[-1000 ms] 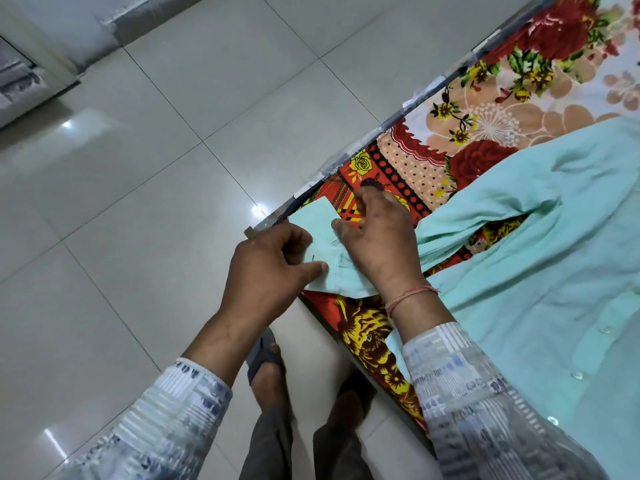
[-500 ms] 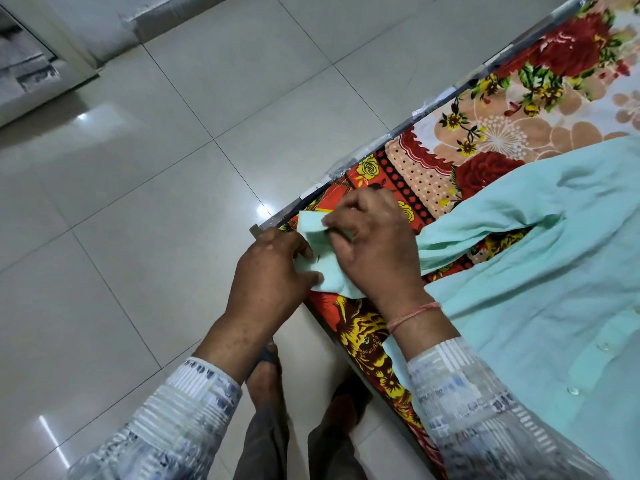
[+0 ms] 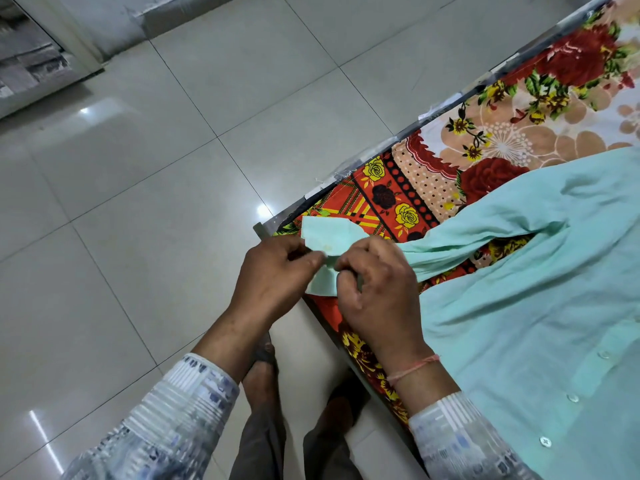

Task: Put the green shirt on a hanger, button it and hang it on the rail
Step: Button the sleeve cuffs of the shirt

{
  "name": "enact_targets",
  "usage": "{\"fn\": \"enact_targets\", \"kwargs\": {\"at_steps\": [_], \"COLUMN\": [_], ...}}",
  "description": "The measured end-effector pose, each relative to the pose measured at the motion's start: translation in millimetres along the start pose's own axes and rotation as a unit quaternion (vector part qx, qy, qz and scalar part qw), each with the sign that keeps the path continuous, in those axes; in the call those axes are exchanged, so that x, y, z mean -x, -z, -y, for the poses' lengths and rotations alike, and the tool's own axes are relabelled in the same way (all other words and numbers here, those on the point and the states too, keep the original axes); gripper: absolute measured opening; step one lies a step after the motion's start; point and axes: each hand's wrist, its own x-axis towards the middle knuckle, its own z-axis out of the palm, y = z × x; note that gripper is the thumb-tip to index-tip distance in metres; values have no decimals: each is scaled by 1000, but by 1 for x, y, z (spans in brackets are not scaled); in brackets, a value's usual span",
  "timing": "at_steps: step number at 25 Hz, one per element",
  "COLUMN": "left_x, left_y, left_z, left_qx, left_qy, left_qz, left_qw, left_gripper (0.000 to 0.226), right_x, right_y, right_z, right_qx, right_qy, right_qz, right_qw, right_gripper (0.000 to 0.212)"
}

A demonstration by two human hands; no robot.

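The pale green shirt (image 3: pixel 526 306) lies spread on a bed with a floral sheet (image 3: pixel 433 188), its button placket running down at the right with white buttons showing. One sleeve stretches left to the bed's corner, ending in the cuff (image 3: pixel 329 237). My left hand (image 3: pixel 273 275) and my right hand (image 3: pixel 377 292) both pinch that cuff at the bed corner, thumbs and fingertips meeting over the cloth. No hanger or rail is in view.
Glossy pale floor tiles (image 3: pixel 156 185) fill the left half. The bed's metal edge (image 3: pixel 398 136) runs diagonally from the corner to the upper right. My feet (image 3: pixel 263 368) stand on the floor by the bed. A grey cabinet (image 3: pixel 31 67) stands at the far upper left.
Both hands have shifted their grip on the cuff: it was lying flat under the right hand, and now both hands pinch it between thumb and fingers at its middle.
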Motion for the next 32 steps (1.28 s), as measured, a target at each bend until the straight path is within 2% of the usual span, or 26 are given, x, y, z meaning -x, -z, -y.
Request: {"fn": "enact_targets", "kwargs": {"at_steps": [2,3,5,7,10,12,15,17,19,22,26,28,30,32], "left_x": [-4,-7,-10,-11,-8,-6,-9,-8,-6,-3,-5,-4,-3,-1], "left_y": [-2,-4,-8,-7,0,3,5,5,4,3,6,7,7,7], "left_z": [-3,-2,-2,-2,0,2,4,3,3,5,4,4,4,4], "left_qx": [71,72,77,129,189,199,208,201,200,205,270,290,270,250], "left_qy": [48,58,64,76,63,38,22,9,-6,-12,15,28,20,25], "left_qz": [-17,-21,-21,-11,-7,-5,1,9,29,40,46,68,86,76], "left_qw": [996,995,995,989,980,979,978,979,979,978,962,954,959,965], "left_gripper": [36,35,25,20,18,22,13,23,32,43,39,34,42,39], "right_x": [3,4,4,1,-1,3,5,0,-10,-17,-18,-19,-19,-18], "right_y": [-10,-15,-19,-19,-13,-4,13,21,25,19,6,6,7,7], "right_z": [-3,-4,-3,-2,-1,0,2,2,2,-2,-5,-5,-6,-4], "right_qx": [-18,-14,1,12,28,15,-35,-97,-189,-238,-218,-209,-209,-213], "right_qy": [-37,-52,-73,-92,-70,-37,0,-39,-121,-186,-209,-203,-197,-190], "right_qz": [70,90,112,123,110,100,81,89,126,155,99,105,126,125], "right_qw": [997,994,991,988,991,994,996,991,966,941,948,951,949,950], "right_gripper": [19,24,35,34,14,13,18,21,26,24,18,17,21,22]}}
